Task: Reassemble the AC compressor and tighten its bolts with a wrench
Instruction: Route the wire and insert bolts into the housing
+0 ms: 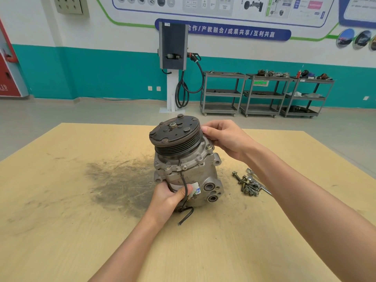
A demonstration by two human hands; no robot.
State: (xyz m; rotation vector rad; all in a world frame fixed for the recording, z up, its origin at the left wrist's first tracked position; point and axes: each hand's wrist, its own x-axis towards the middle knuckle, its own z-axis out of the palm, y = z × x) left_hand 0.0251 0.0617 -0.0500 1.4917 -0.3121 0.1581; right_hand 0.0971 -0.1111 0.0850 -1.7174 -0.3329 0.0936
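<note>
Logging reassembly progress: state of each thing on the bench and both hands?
compressor: upright on the table, pulley end up, tilted slightly
pulley: mounted, centre nut on
black wire: loose, hanging down onto the table
bolts: loose in a pile right of the compressor, not fitted
wrench: lying on the table by the bolts, untouched
left hand: holds the compressor body low down
right hand: fingers at the pulley rim
table: dark smudge left of the compressor

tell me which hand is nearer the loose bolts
Right. The right hand is up at the pulley, its forearm passing just above the bolts; the left hand grips the compressor's lower body, across from them.
</note>
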